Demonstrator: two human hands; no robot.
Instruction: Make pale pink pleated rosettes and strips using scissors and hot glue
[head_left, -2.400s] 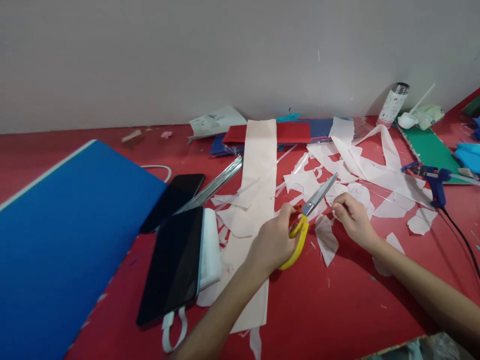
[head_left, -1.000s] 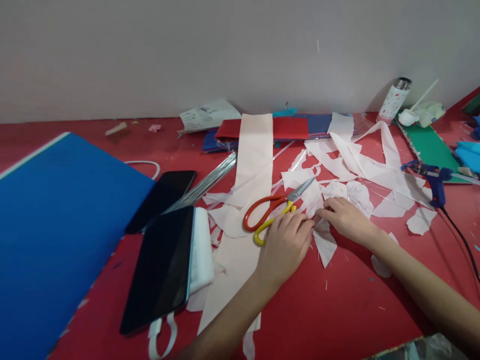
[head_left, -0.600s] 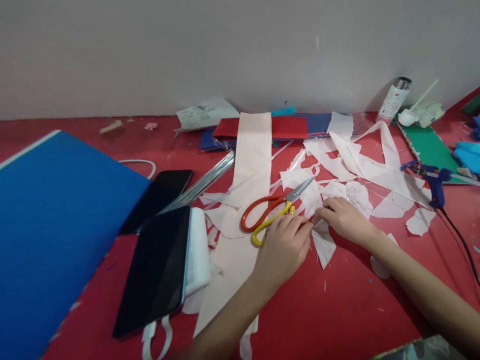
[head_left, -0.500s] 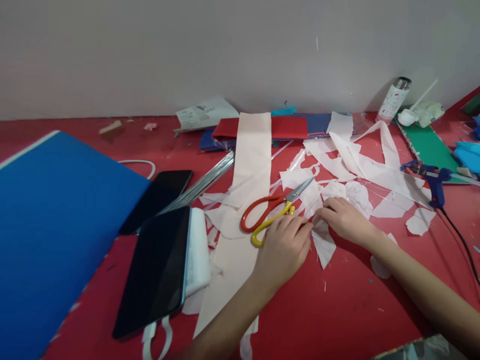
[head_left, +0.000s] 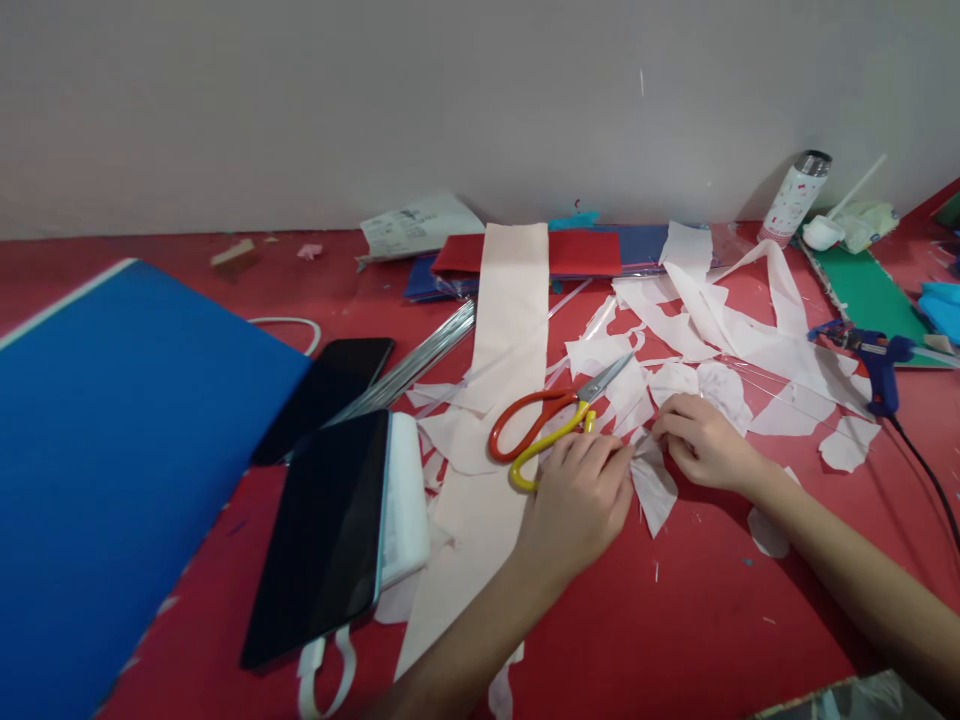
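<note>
My right hand (head_left: 701, 442) is closed, with thumb and fingertips pinching the upper edge of a small pale pink paper piece (head_left: 654, 490). Just left of it, my left hand (head_left: 585, 488) is curled palm down on the table. Its fingertips reach toward the same paper, but whatever they hold is hidden. Scissors (head_left: 547, 412) with one red and one yellow handle lie beside my left hand, blades pointing away to the right. A long pale paper strip (head_left: 512, 300) runs beneath the scissors. Cut paper petals (head_left: 724, 392) lie just beyond my right hand.
Paper scraps (head_left: 750, 325) cover the red table's right middle. A blue glue gun (head_left: 877, 365) with a black cord lies right. Left are a tablet (head_left: 322, 540), a white power bank (head_left: 405, 500), a phone (head_left: 330, 385), a blue board (head_left: 142, 440) and wires (head_left: 420, 355). A bottle (head_left: 796, 200) stands behind.
My right hand has shifted slightly to the right, away from my left hand, and its fingers are more curled. The whole view has moved a little; the other things lie as before.
</note>
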